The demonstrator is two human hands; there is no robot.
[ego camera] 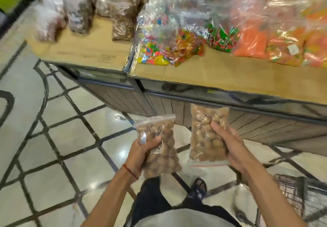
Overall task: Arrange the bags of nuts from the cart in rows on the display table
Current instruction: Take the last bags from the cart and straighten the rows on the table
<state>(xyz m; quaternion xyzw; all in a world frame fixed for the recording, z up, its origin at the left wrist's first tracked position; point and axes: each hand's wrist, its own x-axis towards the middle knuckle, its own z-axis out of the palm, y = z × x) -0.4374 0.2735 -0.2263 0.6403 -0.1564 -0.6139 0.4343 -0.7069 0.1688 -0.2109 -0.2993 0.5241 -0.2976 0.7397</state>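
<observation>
Holding one bag in each grip, you stand facing the surface (212, 75). Your left grip (141, 153) curls round the left bag of nuts (165, 159), whose long axis runs away from you, zip end toward the surface. Your right grip (231, 145) clamps the right bag of nuts (203, 138), also lengthwise, but with its red-lined zip end toward you. Both bags hang over the tiled floor (70, 138), short of the surface; the cart (292, 196) sits at your right.

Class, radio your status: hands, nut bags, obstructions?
Left hand grips left nut bag; right hand grips right nut bag. Both short of display table. Candy bags crowd it.
</observation>
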